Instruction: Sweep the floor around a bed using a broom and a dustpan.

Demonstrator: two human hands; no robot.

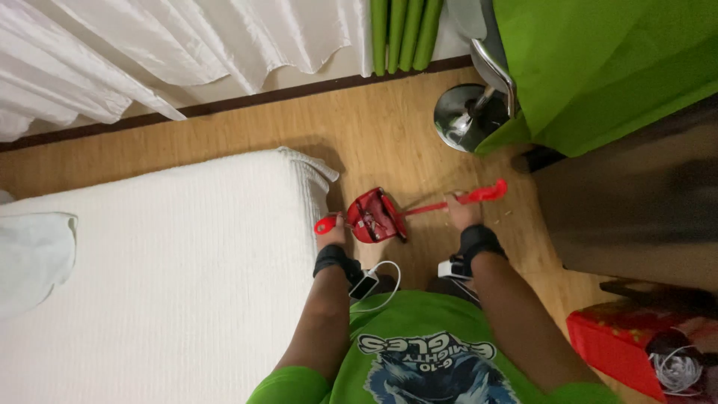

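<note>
Dustpan (374, 217), red, hangs low over the wood floor (247, 138) just beside the corner of the white bed (164, 262). Left hand (333, 230) is closed around its short handle. Right hand (461, 212) is closed around the red brush (456, 200), whose thin shaft reaches into the pan mouth. Risks, as judged: pan looks tilted, so anything swept up could slide back out; a hard stroke could flick crumbs under the bed. Chrome stool base (465, 116) stands near, within reach of the brush's tail end. Loose white cable (378, 288) at the left wrist could snag.
</note>
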